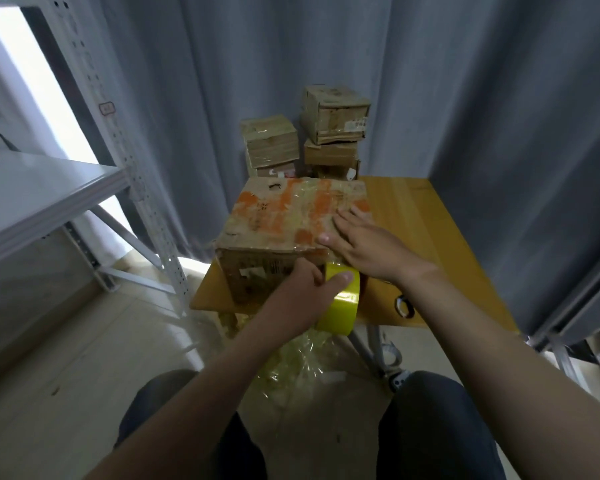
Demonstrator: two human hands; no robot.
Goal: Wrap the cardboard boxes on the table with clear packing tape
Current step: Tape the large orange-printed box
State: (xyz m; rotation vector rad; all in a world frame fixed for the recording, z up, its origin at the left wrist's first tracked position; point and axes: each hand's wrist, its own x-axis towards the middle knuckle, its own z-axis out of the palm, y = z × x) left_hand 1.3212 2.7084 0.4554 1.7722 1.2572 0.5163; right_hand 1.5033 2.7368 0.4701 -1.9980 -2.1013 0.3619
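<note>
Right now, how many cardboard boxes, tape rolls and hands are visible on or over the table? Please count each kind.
Cardboard boxes: 6, the front box plus five stacked boxes behind it, the lowest two partly hidden
Tape rolls: 1, the tape roll gripped by the left hand
Hands: 2, counting the right hand flat on the front box
Total: 9

Near box (291, 216): worn, orange-patched, tape-glossy, at the near-left corner of the table (430, 220).
Tape roll (342, 306): yellowish, I see it just beside that box's near face.
Far boxes (333, 114): stacked behind.
</note>
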